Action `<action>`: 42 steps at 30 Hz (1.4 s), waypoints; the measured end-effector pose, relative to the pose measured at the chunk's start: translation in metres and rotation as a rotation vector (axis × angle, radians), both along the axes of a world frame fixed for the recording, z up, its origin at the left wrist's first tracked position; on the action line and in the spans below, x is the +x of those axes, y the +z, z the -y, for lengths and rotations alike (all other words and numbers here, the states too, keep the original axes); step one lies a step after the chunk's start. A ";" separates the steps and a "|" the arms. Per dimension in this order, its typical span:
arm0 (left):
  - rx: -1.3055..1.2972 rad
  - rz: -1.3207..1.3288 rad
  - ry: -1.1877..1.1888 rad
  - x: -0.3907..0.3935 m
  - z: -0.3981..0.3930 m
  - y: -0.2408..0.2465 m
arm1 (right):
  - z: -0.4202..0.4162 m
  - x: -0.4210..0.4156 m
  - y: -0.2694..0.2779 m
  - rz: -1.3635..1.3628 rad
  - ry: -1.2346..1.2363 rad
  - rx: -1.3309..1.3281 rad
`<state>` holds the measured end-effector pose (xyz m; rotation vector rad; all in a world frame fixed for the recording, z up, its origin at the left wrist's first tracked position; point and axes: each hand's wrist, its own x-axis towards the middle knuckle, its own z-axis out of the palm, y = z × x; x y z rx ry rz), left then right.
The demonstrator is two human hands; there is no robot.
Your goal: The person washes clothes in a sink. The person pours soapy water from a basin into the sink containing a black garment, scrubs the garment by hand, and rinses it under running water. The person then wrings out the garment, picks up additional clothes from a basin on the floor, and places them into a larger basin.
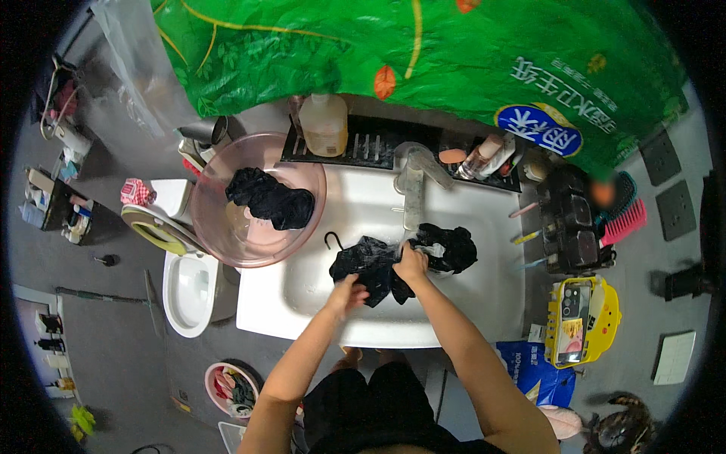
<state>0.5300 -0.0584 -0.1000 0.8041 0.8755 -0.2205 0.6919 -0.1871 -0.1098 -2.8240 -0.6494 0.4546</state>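
A wet black garment (371, 269) lies bunched in the white sink basin (488, 295), below the tap (414, 198). My right hand (411, 264) grips its upper right part, close under the spout. At the garment's lower left edge is my left hand (347, 295), blurred, its fingers apart. Whether it touches the cloth is hard to tell. Another black cloth bundle (456, 249), with a whitish patch, rests to the right of my right hand. A black hook (333, 240) sticks out at the garment's upper left; what it belongs to is hidden.
A translucent pink tub (207, 227) holding dark cloth (269, 198) overlaps the sink's left side. Behind the tap, a black shelf (368, 144) carries a pump bottle (323, 127). A green plastic sheet (340, 57) hangs across the top. A yellow basket (607, 335) hangs right; a toilet (190, 295) stands left.
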 end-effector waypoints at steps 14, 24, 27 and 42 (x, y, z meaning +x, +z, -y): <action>-0.887 0.260 0.634 0.082 0.085 -0.013 | 0.036 -0.031 0.033 -0.104 -0.029 0.531; -0.918 0.605 0.466 0.087 0.042 -0.026 | 0.014 -0.063 0.034 -1.447 -1.262 1.461; -0.809 0.486 0.452 0.089 0.038 -0.042 | 0.027 -0.053 0.015 -1.468 -1.110 1.339; -0.311 -0.154 0.844 0.092 0.045 -0.072 | -0.010 -0.014 0.039 -0.228 0.198 -0.128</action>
